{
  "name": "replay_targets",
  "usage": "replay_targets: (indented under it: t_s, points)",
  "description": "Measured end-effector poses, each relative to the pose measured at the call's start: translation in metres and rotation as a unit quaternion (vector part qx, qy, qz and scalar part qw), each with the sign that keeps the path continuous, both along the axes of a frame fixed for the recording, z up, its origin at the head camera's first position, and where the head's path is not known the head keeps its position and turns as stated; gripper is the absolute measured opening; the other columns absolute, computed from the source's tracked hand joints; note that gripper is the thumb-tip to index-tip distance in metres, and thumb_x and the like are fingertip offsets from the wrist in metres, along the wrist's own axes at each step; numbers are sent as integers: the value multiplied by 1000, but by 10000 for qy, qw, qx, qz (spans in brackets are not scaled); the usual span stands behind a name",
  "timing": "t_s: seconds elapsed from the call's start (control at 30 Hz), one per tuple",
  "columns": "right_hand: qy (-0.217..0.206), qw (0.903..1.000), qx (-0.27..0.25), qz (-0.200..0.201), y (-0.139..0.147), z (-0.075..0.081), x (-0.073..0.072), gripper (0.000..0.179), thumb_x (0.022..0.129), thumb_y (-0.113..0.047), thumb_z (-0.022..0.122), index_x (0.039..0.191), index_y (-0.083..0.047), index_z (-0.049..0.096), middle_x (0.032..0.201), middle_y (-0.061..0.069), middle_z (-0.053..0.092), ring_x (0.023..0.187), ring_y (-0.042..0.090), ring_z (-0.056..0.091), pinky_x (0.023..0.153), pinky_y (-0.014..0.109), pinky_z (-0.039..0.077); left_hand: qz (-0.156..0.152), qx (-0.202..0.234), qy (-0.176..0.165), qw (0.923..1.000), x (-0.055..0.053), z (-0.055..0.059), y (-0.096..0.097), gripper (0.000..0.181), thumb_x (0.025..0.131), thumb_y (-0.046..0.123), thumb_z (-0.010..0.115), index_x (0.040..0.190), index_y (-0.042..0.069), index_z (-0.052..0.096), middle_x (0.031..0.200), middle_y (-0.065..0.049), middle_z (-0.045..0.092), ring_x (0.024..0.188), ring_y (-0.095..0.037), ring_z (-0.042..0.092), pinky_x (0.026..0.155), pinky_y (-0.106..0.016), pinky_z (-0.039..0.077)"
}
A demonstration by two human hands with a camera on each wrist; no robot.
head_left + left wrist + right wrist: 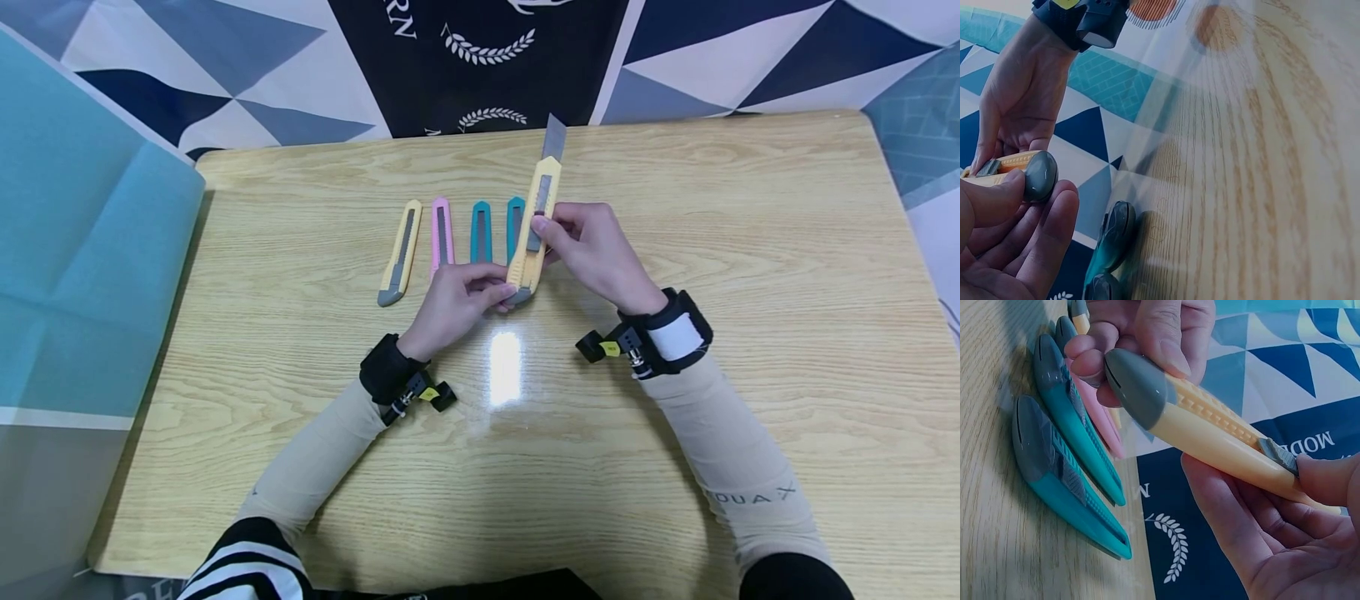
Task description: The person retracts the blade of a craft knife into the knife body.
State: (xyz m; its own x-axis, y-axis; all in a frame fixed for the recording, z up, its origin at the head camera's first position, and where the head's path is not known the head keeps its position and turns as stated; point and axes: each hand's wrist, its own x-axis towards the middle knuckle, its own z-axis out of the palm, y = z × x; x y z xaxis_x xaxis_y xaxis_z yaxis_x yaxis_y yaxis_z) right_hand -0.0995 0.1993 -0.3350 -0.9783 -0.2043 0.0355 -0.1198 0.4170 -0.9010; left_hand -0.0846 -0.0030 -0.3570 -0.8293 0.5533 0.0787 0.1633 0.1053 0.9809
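A yellow utility knife (529, 262) is held up at a slant above the table, its blade (553, 137) extended at the far end. My right hand (600, 250) grips the yellow body. In the right wrist view the right thumb (1325, 478) rests on the grey slider (1277, 456). With thumb and fingers, my left hand (453, 304) pinches the knife's grey end cap (1042, 177). Behind the hands lie another yellow utility knife (399, 254), a pink one (442, 233) and two teal ones (481, 233), side by side. The left hand partly hides the pink knife.
The wood-grain table (787, 333) extends around both arms. A geometric-patterned cloth (292, 75) with a black lettered panel (487, 92) hangs beyond its far edge. Blue sheeting (82, 233) borders the left side. Both wrists carry strapped-on cameras.
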Motion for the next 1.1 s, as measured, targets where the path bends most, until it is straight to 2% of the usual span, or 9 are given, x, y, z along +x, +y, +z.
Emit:
replay_targets:
  t_s: [0.3, 0.77, 1.0, 1.1]
  points:
    - [27, 9999, 92, 55, 0, -1, 0, 25, 96, -18, 52, 106, 1, 63, 89, 9, 68, 70, 12, 64, 62, 22, 56, -27, -91, 6, 10000, 1, -1, 1, 16, 86, -6, 60, 101, -13, 62, 86, -26, 67, 72, -30, 65, 68, -48, 57]
    - [111, 9998, 103, 102, 0, 0, -1, 24, 96, -18, 52, 106, 0, 64, 90, 9, 68, 71, 11, 64, 65, 34, 56, -91, -90, -92, 9999, 0, 1, 0, 16, 87, -6, 59, 102, -12, 62, 87, -25, 67, 73, -29, 65, 69, -48, 57]
    - [158, 9997, 179, 112, 0, 0, 0, 19, 94, -13, 56, 105, 0, 64, 91, 9, 68, 74, 11, 63, 61, 19, 52, -94, -102, -305, 9994, 1, 4, 0, 17, 88, -5, 58, 103, -12, 61, 88, -26, 66, 74, -31, 65, 71, -49, 56]
    - [147, 9997, 177, 57, -1, 0, 0, 18, 92, -10, 58, 106, 0, 64, 93, 9, 67, 78, 13, 64, 62, 18, 50, -60, -120, -375, 9992, 0, 6, -1, 17, 88, -5, 58, 103, -12, 61, 89, -25, 66, 74, -30, 65, 72, -49, 56]
